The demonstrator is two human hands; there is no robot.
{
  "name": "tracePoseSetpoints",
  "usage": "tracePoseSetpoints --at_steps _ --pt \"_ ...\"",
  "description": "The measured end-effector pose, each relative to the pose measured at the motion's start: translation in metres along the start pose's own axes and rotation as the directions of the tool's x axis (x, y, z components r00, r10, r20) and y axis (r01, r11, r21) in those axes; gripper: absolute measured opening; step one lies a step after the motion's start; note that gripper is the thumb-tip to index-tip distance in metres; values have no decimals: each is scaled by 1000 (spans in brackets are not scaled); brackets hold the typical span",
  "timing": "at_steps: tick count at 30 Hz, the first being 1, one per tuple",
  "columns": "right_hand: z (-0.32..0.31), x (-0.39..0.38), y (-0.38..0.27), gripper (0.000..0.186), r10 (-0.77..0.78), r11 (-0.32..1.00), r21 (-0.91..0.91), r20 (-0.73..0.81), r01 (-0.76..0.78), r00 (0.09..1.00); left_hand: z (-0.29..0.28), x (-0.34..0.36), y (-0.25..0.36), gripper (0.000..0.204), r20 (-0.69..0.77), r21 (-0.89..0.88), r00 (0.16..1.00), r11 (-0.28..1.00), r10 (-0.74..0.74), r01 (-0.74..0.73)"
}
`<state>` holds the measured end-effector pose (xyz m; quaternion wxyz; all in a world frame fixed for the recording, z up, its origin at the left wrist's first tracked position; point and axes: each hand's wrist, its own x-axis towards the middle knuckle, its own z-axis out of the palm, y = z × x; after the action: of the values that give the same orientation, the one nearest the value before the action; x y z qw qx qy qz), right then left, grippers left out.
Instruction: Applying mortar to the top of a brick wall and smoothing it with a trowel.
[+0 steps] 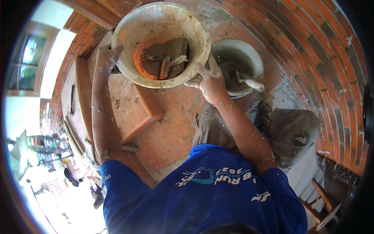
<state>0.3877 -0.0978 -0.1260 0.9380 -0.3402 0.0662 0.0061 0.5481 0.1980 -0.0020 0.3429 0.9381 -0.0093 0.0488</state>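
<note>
A wide, mortar-stained basin point(163, 79) is held up in front of me by both hands, tilted so that its inside shows. My left hand point(108, 55) is closed on its left rim. At its lower right rim, my right hand point(210, 81) grips with the thumb over the edge and fingers beneath. Inside lie a grey flat plastering float point(177, 47) with a worn orange handle and an orange curved piece point(140, 64). Right of the basin stands a pale bucket point(255, 58) of wet grey mortar point(230, 68). A trowel with a whitish handle point(254, 84) rests in it.
A brick wall point(311, 58) curves along the right side. Below the basin is a raised orange tiled step point(126, 105) on a splattered tiled floor point(171, 128). A window point(30, 50) is at far left. Wooden furniture pieces point(323, 197) stand at lower right.
</note>
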Motion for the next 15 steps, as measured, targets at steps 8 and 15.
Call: tracePoseSetpoints --at_steps 8,15 --pt "-25 29 -13 52 25 757 -633 275 162 961 -104 -67 -81 23 -138 351 985 926 -100 143" --pt "-97 49 -53 38 -201 111 -994 -18 5 980 -163 -137 -217 25 -169 -16 981 996 -91 90"
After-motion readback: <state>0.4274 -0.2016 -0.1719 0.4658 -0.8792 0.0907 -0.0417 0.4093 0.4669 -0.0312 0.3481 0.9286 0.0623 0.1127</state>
